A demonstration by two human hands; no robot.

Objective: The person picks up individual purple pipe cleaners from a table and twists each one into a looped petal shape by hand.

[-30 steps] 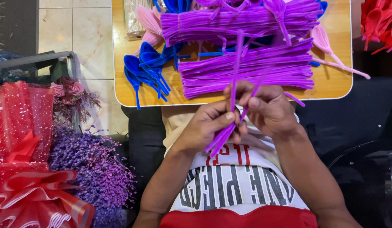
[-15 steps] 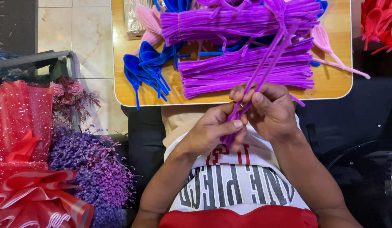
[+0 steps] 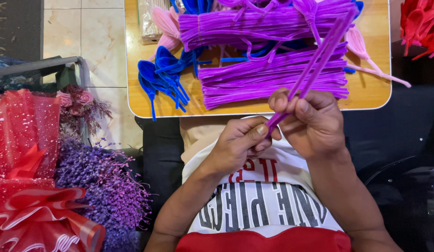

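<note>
The right hand [image 3: 310, 123] is closed around a few purple pipe cleaners [image 3: 320, 58] near their lower end, and they rise slanted up and to the right, over the wooden tabletop [image 3: 133, 56]. The left hand [image 3: 238, 144] is also closed — its thumb and fingers pinch the lower tips of the same stems, just beside the right hand, in front of the person's white printed shirt [image 3: 259, 196].

On the tabletop lie two big bundles of purple pipe cleaners [image 3: 254, 79], one above the other. Left of them is a small heap of blue shaped pieces [image 3: 163, 74], and some pink shaped pieces [image 3: 163, 25] lie near the upper edge.

At the left side, on the floor level, stand a bunch of purple dried flowers [image 3: 100, 186] and red wrapping with a ribbon [image 3: 25, 177] — they touch each other. Some red pieces [image 3: 420, 25] show in the upper right corner.
</note>
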